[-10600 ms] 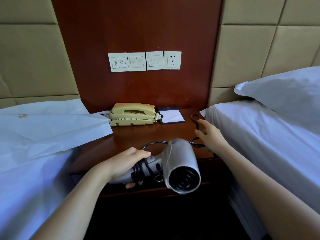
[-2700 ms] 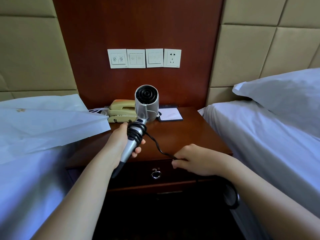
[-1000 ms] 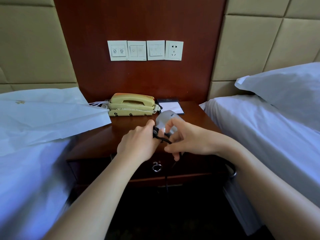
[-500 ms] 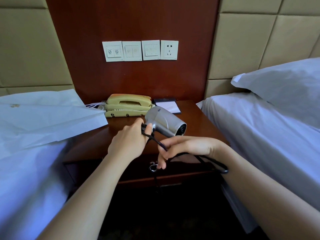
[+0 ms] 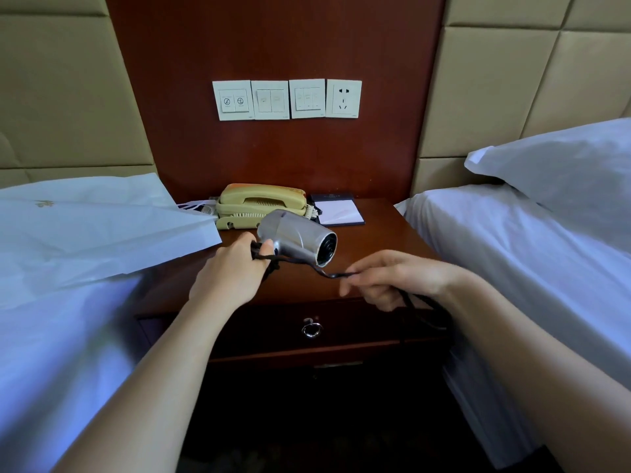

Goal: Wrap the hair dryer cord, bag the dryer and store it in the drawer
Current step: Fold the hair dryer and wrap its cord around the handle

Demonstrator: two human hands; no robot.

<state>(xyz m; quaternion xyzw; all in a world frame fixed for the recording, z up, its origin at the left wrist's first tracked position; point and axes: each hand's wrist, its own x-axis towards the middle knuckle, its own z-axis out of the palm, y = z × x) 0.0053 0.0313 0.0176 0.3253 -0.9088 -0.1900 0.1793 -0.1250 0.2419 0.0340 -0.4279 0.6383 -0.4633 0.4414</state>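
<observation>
Two beds (image 5: pixel 519 261) flank the nightstand (image 5: pixel 382 240), its drawer (image 5: pixel 358 324) closed; a white bag (image 5: pixel 102 233) overlaps its left edge. Over the front edge, the left hand (image 5: pixel 232 273) grips the hair dryer (image 5: pixel 293 237) by its handle, and the right hand (image 5: pixel 396 278) pinches the cord (image 5: pixel 333 275).

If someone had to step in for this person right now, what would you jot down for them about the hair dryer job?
Left hand: grips the hair dryer by its handle, above the nightstand.
Right hand: pinches the cord, drawn out to the right; loose cord hangs below it.
Bag: lies on the bed at the left, one corner over the nightstand.
Drawer: shut.
Done: a few cord turns appear to sit at the handle.
Left: finish wrapping, bag the dryer, open the drawer, put it in.
</observation>
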